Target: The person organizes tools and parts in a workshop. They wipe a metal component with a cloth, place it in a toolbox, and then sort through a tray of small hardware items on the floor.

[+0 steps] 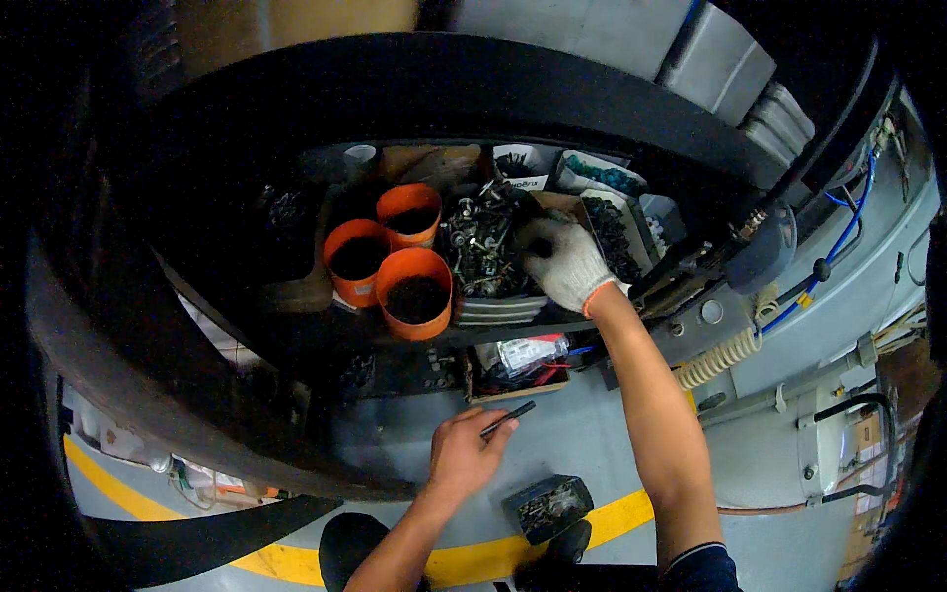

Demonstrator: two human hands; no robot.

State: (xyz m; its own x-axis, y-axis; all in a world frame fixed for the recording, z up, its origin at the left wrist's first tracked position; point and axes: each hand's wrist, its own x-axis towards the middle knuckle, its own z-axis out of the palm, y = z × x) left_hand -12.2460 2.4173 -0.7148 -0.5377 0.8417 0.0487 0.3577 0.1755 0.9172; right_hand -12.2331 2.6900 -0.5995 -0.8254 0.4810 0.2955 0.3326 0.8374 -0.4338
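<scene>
My bare left hand is closed on a short dark rod, pinched between thumb and fingers above the floor. My right hand wears a white work glove with an orange cuff. It reaches into a cardboard box on the shelf, beside a bin heaped with small metal fittings. Its fingertips are dark and lost in shadow, so whether they grip anything does not show. To the right of the glove, another box holds black small parts.
Three orange cups with dark contents stand left of the fittings. White boxes sit behind. Below the shelf is a carton with packets. A black container of small parts rests on the floor near my feet. A coiled hose hangs right.
</scene>
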